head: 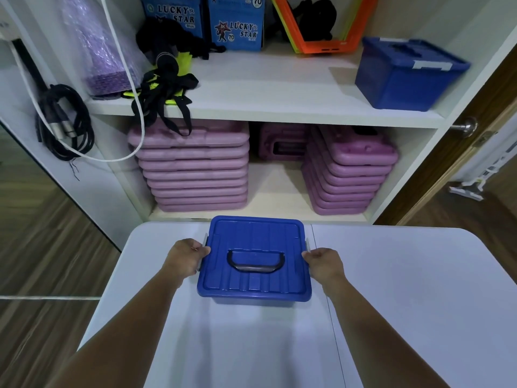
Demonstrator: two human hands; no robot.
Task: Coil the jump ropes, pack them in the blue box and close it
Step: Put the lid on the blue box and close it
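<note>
A blue plastic box (254, 275) with its lid on stands at the far edge of the white table (405, 289). A dark handle (256, 261) lies flat in the lid's middle. My left hand (186, 256) grips the box's left side at the grey latch (205, 242), fingers curled round the rim. My right hand (321, 261) grips the right side at the other grey latch (308, 244). The lid hides the inside of the box, and I see no jump ropes on the table.
An open cabinet stands right behind the table. Its upper shelf carries a second blue box (405, 74), black straps (165, 91), blue cartons (237, 23) and an orange frame (316, 26). Purple slabs (195, 169) are stacked below. Black cables (64, 121) hang at left.
</note>
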